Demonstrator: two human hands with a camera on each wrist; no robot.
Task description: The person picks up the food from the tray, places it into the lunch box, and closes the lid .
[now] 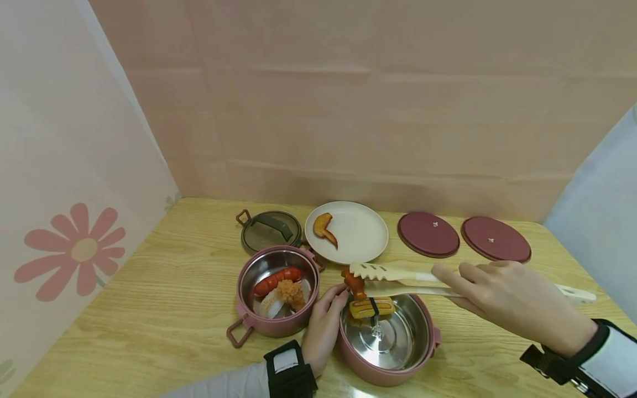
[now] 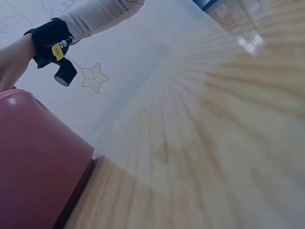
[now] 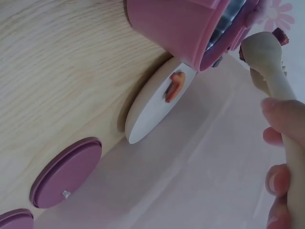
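Note:
My right hand (image 1: 490,296) grips cream tongs (image 1: 398,273) held out level to the left. Their tips pinch a glossy reddish-brown food piece (image 1: 353,284) over the far left rim of the right pink pot (image 1: 383,376). Inside that pot, a yellow egg piece with a dark band (image 1: 365,308) lies by the far wall of the steel bowl. My left hand (image 1: 323,326) holds this pot at its left rim, its fingertips close to the food piece. In the left wrist view the left hand (image 2: 12,62) is partly cut off beside the pot's pink wall (image 2: 43,162).
The left pink pot (image 1: 244,276) holds a red sausage (image 1: 277,281), a crumbed ball (image 1: 290,293) and a pale piece. Behind are a dark lidded pot (image 1: 256,237) and a white plate (image 1: 360,232) with a chicken wing (image 1: 324,228). Two maroon lids (image 1: 428,235) lie at back right.

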